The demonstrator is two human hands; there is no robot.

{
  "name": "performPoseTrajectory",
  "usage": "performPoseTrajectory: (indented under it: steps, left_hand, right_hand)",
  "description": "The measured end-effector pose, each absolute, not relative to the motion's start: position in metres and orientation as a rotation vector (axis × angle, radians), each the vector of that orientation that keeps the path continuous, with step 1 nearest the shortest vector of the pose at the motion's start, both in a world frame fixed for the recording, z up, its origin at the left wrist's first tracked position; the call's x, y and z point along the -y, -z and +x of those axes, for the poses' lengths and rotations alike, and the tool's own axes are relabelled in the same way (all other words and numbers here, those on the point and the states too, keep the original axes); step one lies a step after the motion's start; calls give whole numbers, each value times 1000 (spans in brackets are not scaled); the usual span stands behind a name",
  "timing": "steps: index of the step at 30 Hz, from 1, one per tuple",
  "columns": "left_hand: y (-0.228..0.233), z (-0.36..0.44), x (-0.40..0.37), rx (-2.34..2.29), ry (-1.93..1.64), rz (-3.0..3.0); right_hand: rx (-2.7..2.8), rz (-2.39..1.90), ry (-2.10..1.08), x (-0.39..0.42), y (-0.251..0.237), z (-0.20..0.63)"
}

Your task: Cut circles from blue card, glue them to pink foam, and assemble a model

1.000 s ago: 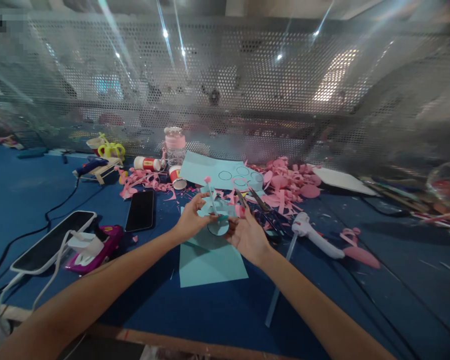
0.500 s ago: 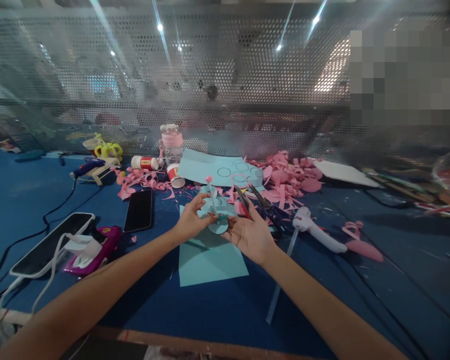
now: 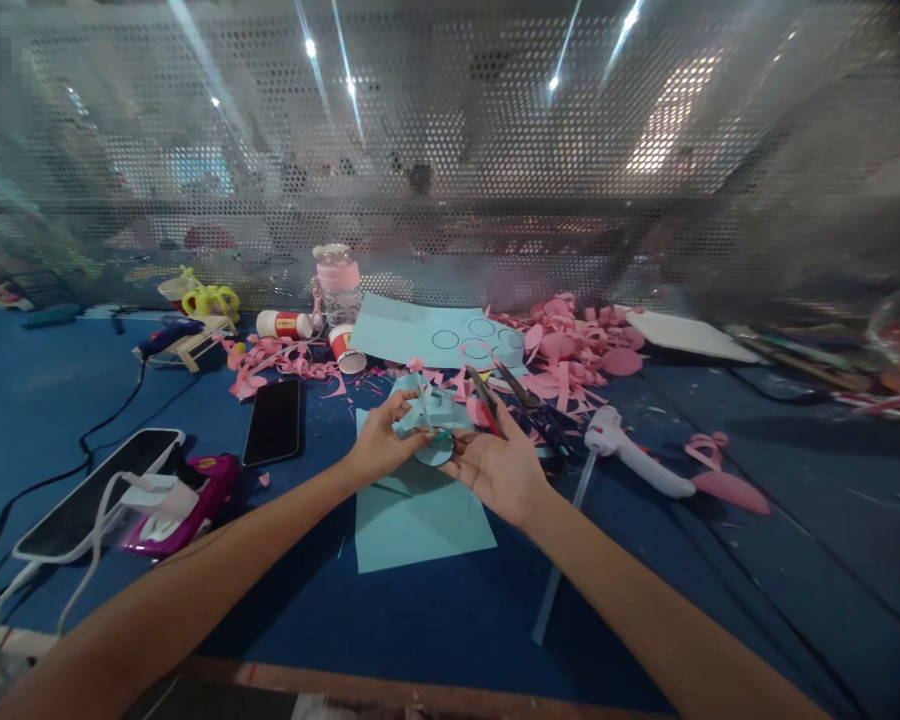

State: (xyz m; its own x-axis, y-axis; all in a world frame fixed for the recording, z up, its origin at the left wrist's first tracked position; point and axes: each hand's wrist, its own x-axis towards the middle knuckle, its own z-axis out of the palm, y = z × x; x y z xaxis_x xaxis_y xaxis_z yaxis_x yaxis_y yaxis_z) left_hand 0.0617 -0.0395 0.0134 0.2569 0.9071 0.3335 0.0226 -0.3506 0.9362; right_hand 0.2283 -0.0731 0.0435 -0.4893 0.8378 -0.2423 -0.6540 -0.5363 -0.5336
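- Light-blue paper disc [image 3: 436,452] pinched at centre of bench, held just above light-blue sheet [image 3: 420,515].
- Left hand [image 3: 379,445] at 9 o'clock of disc, fingers narrow, closed on disc edge and thin stick with pink tip [image 3: 420,395].
- Right hand [image 3: 499,470] at 3 o'clock of disc, fingertips closed on disc's other edge; red-handled scissors [image 3: 487,400] resting across the fingers, pointing to 11 o'clock.
- Judged step: joining stick to disc. Best done with stick kept upright, disc kept flat, pinch kept light to avoid creasing.
- Scissor tips close to left fingers: worth angling away.
- White glue gun [image 3: 634,460] at 3 o'clock, near right hand.
- Black phone [image 3: 274,420] at 9 o'clock.
- Pink paper scraps [image 3: 577,355] at 1 o'clock.
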Motion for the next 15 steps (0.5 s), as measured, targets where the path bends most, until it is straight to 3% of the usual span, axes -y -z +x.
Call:
performPoseTrajectory:
  steps: [15]
  left_hand:
    - [-14, 62, 41, -951, -1196, 1593]
  right_hand:
    - [457, -607, -2072, 74, -43, 229]
